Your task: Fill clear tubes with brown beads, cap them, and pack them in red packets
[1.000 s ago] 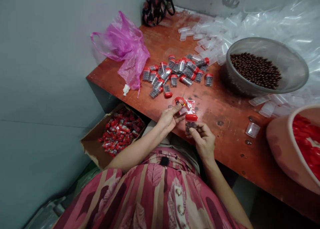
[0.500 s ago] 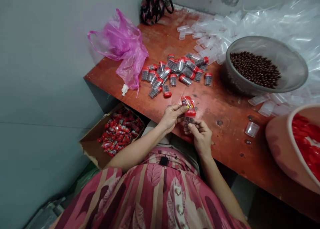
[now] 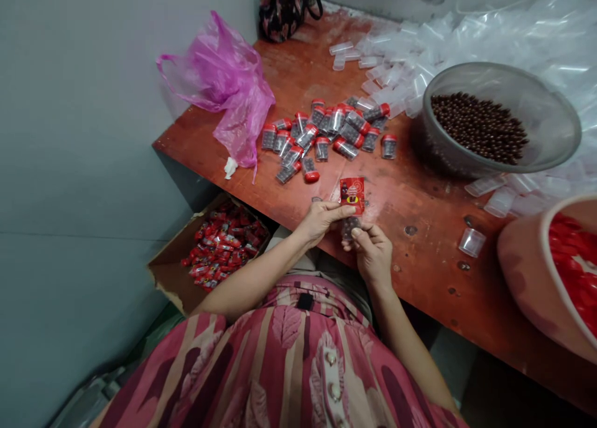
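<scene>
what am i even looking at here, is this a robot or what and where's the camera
No robot here: these are a person's two bare hands, seen from a camera worn on their head, looking down past their patterned pink clothes. The left hand holds a red printed sachet against a clear tube of dark brown balls, and the right hand grips that tube. On the red-brown tabletop lie red-capped tubes and a grey bowl of brown balls. A cardboard box of red packets sits below the table edge.
</scene>
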`<action>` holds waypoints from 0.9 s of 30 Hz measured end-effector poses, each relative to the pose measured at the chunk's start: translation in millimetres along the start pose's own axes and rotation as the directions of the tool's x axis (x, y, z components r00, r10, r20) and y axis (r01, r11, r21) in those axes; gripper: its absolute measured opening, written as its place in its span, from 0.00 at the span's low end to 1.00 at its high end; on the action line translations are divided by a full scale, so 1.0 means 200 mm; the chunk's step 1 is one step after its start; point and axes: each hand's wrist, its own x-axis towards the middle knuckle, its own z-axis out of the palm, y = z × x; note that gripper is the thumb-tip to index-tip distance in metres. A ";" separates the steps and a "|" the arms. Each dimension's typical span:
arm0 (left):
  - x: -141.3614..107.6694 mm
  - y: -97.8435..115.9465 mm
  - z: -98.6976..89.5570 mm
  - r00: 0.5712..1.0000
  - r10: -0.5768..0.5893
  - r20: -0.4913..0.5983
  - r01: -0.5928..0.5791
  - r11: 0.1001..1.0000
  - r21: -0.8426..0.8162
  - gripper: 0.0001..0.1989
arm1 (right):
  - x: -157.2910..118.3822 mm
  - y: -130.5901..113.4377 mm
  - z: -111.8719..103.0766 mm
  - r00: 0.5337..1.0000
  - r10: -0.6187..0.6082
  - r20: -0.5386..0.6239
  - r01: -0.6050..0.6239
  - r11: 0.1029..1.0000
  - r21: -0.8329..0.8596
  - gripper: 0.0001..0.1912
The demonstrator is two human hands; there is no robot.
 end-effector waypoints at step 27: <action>-0.02 -0.05 0.01 0.995 0.086 -0.053 -0.085 0.996 0.009 0.19 | 0.02 -0.02 0.05 0.999 -0.038 -0.028 0.038 0.999 -0.026 0.16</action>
